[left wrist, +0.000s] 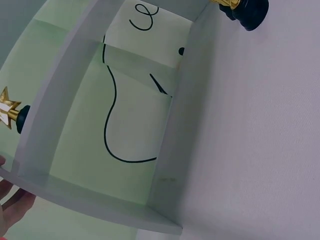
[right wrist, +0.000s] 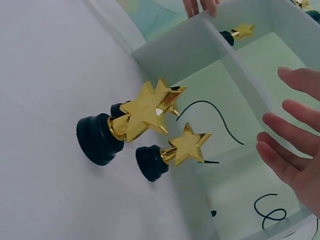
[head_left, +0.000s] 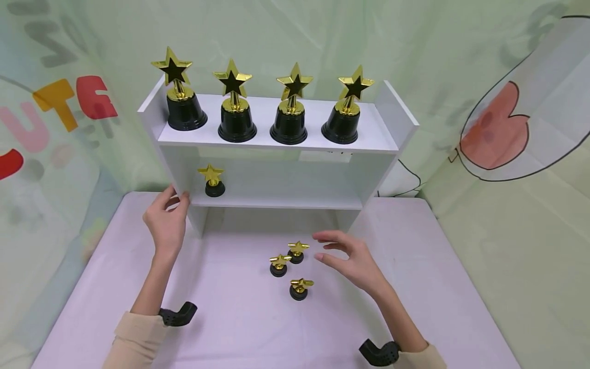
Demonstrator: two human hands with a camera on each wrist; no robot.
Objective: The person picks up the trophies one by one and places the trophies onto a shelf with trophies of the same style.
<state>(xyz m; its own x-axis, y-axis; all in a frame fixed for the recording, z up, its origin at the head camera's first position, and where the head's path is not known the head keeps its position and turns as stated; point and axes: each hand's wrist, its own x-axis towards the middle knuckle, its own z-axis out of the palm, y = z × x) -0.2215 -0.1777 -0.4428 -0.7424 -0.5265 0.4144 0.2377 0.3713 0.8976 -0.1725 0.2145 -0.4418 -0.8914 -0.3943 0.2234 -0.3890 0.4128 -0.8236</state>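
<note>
My left hand (head_left: 167, 223) grips the left side panel of a white two-tier shelf (head_left: 295, 201), the thumb on the inner side and fingers outside in the left wrist view. Near it, a small gold star trophy (head_left: 214, 189) stands at the left end of the lower tier. My right hand (head_left: 352, 260) hovers over the table with fingers spread and loosely bent, holding nothing. Just left of it stand three small star trophies with black bases: a rear one (head_left: 297, 256), a left one (head_left: 278, 268) and a front one (head_left: 299, 292).
Several larger star trophies stand in a row on the top tier, from a leftmost one (head_left: 186, 111) to a rightmost one (head_left: 341, 124). A pale cloth covers the table (head_left: 239, 318). Printed curtains (head_left: 498, 230) hang behind and at both sides.
</note>
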